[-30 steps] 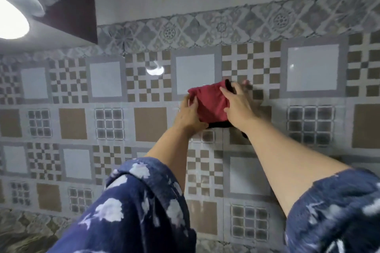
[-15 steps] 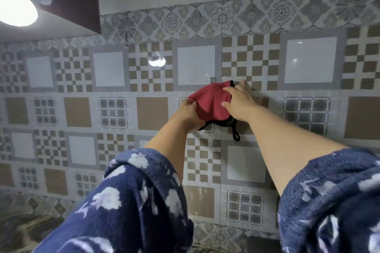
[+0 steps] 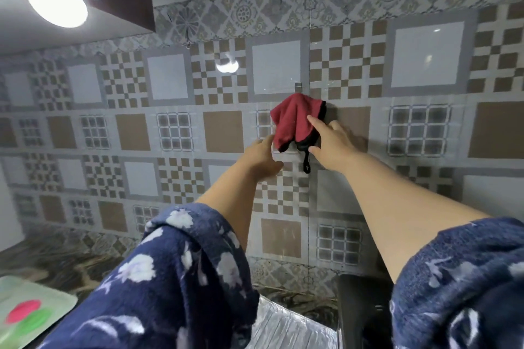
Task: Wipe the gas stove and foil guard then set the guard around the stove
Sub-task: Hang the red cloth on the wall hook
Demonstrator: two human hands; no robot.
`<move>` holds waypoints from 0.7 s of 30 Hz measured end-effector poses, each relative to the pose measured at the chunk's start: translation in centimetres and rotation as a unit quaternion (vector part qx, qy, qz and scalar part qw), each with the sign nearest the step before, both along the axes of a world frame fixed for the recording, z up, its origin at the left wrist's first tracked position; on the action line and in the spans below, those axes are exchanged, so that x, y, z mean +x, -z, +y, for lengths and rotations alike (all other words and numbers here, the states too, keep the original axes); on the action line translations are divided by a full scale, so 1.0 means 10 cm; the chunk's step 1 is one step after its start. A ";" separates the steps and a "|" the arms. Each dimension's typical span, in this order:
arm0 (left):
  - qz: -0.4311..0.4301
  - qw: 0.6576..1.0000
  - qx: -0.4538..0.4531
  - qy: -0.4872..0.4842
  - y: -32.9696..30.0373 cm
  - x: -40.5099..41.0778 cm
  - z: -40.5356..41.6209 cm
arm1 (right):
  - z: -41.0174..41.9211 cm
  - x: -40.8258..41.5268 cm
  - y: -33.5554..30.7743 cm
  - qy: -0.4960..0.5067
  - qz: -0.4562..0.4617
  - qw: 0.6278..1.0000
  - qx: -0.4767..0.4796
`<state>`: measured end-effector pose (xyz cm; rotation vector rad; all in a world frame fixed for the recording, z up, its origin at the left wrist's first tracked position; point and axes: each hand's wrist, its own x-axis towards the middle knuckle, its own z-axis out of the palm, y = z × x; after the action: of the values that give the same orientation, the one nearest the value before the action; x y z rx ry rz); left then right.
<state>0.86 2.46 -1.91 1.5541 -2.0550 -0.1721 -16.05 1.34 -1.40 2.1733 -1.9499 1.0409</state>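
Red cloth with black trim (image 3: 295,122) hangs on the tiled wall's hook; my left hand (image 3: 265,159) and right hand (image 3: 330,144) are open (wiping seemingly finished), so next I fit the foil guard (image 3: 286,326).

A single head-worn wide-angle camera gives the only view, so no second view shares any part of the scene. It faces the patterned tile wall (image 3: 175,133) nearly square on and tilts somewhat upward, catching a lit ceiling lamp (image 3: 56,0) at the upper left and only a strip of marbled counter (image 3: 56,258) along the bottom edge. It sits close in: both blue floral sleeves (image 3: 181,272) fill the lower foreground, and straight tile lines bow toward the frame's edges.
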 end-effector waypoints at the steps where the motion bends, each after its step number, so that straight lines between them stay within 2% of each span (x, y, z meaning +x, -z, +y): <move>1: -0.008 1.000 0.016 -0.004 0.03 0.04 0.11 | 0.14 0.06 0.03 -0.017 -0.004 1.000 0.017; 7: -0.014 0.993 0.115 -0.031 0.44 0.44 0.88 | 0.91 0.59 0.34 -0.047 0.062 0.988 0.134; 11: -0.018 0.987 0.150 -0.050 0.84 0.91 1.44 | 1.40 1.07 0.75 -0.109 0.053 0.974 0.194; 21: -0.002 0.953 0.259 -0.156 2.17 2.18 2.48 | 2.08 2.30 2.05 -0.259 0.067 0.903 0.337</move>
<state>22.70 27.26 -23.62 2.1664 -1.8191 -0.6283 6.91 22.12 -21.86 3.1386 -1.8955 0.1910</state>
